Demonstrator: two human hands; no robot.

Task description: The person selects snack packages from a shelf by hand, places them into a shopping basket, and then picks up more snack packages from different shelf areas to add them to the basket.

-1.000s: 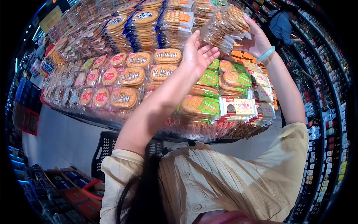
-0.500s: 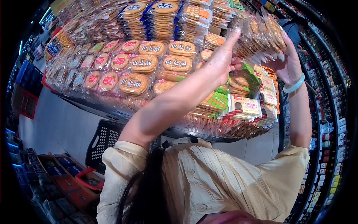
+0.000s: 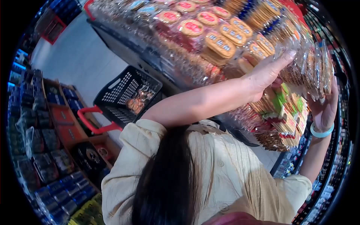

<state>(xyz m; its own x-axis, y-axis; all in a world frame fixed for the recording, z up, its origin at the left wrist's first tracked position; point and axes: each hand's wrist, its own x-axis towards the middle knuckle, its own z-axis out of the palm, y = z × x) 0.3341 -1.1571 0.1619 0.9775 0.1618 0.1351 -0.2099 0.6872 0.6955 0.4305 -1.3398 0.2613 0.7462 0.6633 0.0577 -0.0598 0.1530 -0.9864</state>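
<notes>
A bundle of crackers in clear plastic packs is held between my two hands over the right end of a biscuit display. My left hand grips its near left side, with the thumb stretched along the plastic. My right hand, below a pale green bangle, is wrapped round the bundle's right side and underside. Some of its fingers are hidden behind the packs. Just beneath lie green-and-cream biscuit packs. Oval wrapped biscuits are stacked left of my left hand.
A black shopping basket with a red handle stands at the display's near side, with wrapped items inside. Cartons and canned goods fill the lower left. Crowded shelves curve along the right. Pale floor tiles show at upper left.
My view has swung, so the display sits further right and tilted, and the basket shows its contents. Both hands still hold the cracker bundle, now lower and further right in view.
</notes>
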